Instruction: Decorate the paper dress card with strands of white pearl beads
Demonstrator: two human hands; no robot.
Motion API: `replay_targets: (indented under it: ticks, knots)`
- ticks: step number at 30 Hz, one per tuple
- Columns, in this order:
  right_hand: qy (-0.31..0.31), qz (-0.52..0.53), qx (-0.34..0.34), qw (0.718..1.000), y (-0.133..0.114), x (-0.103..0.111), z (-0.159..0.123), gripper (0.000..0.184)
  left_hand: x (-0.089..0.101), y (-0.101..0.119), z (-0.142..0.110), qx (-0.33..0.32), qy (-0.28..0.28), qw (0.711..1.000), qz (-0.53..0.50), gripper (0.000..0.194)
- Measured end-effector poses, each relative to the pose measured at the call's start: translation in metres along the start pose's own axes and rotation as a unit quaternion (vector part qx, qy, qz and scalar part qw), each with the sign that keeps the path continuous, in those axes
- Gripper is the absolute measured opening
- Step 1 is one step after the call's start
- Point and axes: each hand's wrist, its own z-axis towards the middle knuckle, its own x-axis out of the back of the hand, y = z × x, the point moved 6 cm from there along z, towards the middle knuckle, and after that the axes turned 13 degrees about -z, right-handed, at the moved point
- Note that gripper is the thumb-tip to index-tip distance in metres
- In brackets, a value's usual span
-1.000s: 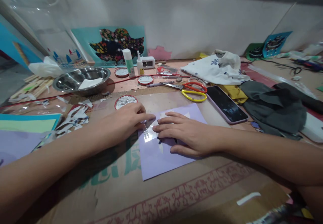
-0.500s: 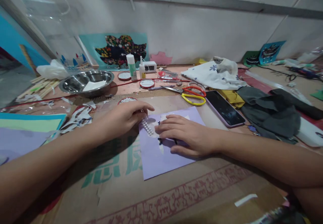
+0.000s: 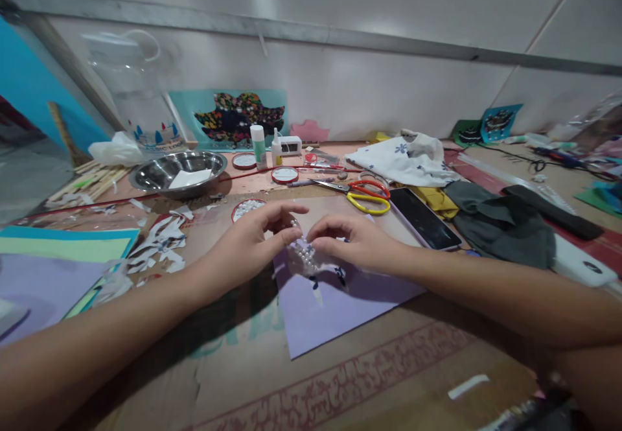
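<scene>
Strands of white pearl beads (image 3: pixel 306 257) hang between my two hands, low over a purple sheet of paper (image 3: pixel 335 321). My left hand (image 3: pixel 255 240) pinches the beads between thumb and fingers, its index finger stretched above them. From the other side my right hand (image 3: pixel 357 240) closes its thumb and fingertips on the beads' edge. On the sheet lies a pale cutout with dark blue flower marks (image 3: pixel 318 285), mostly hidden under the hands and beads. Just beyond my left hand is a red-rimmed lid of loose white beads (image 3: pixel 247 208).
Behind the paper lie scissors with red and yellow handles (image 3: pixel 367 198), a phone (image 3: pixel 425 219), a glue stick (image 3: pixel 258 146) and a small glue bottle (image 3: pixel 276 149). A steel bowl (image 3: pixel 140 175) and fabric scraps (image 3: pixel 162 246) sit left; dark cloth (image 3: pixel 500 227) lies right.
My right hand has lifted from lying flat on the cutout and drawn its fingers into a pinch at the beads. My left hand has shifted slightly right with the beads.
</scene>
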Motion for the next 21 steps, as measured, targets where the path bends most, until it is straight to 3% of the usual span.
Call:
replay_targets:
  ticks: [5, 9, 16, 21]
  knots:
    - [0.03, 0.105, -0.004, 0.994, 0.003, -0.016, 0.006, 0.012, -0.001, -0.005, -0.005, -0.022, 0.044, 0.999, -0.021, 0.027]
    - [0.093, 0.128, -0.02, 0.987, 0.013, -0.018, 0.003, 0.012, 0.001, -0.004, -0.008, -0.106, 0.104, 0.987, 0.053, 0.01]
    - [0.113, 0.144, -0.026, 0.983, 0.02, -0.016, 0.004, 0.013, -0.006, -0.001, -0.011, -0.196, 0.071, 0.969, 0.13, 0.016]
    - [0.123, 0.127, -0.019, 0.984, 0.02, -0.016, 0.002, 0.017, -0.006, 0.003, -0.014, -0.242, 0.08, 0.95, 0.179, 0.018]
